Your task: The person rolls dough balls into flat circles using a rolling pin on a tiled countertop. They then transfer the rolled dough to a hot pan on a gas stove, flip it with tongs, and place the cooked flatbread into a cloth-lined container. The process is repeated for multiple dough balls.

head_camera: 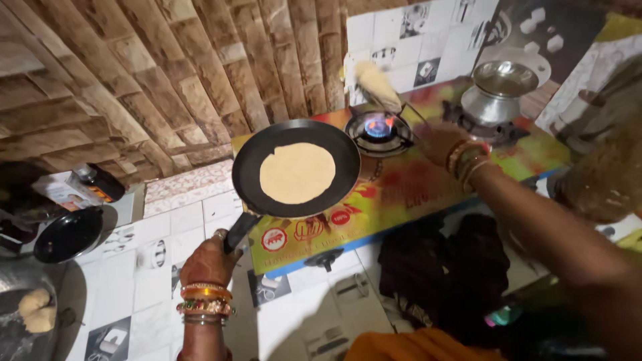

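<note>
- Starting at my left hand (pixel 208 259): fingers are wrapped tight round the dark handle (pixel 239 231) of the flat black pan (pixel 296 168), lifting it off to the left of the lit burner (pixel 378 127).
- The flatbread (pixel 297 172) sits loose, roughly centred on the pan, pale with no brown spots I can see. I reckon it's soft and floppy and would slide easily if the pan tips, so keep it level.
- Pan looks like thin metal, probably not heavy, but hot everywhere except the handle. The handle is the only sane place to hold it.
- My right hand (pixel 438 142) is out by the burner, bangles at the wrist. It seems to grip thin tongs (pixel 413 115) that hold a second, puffed flatbread (pixel 376 85) above the flame. That bit is motion-blurred, so I can't properly tell how the fingers sit.
- Puffed one is likely light and fragile, easy to tear or deflate.
- Further out: a steel pot (pixel 500 90) on the other burner, a colourful stove top (pixel 401 200), and dark cloth (pixel 441 267) on the tiled counter.
- Far left, a lump of dough (pixel 36 310) in a vessel cut off by the edge, plus a dark bowl (pixel 68 234).
- Right edge is a blurry shape I can't make out.
</note>
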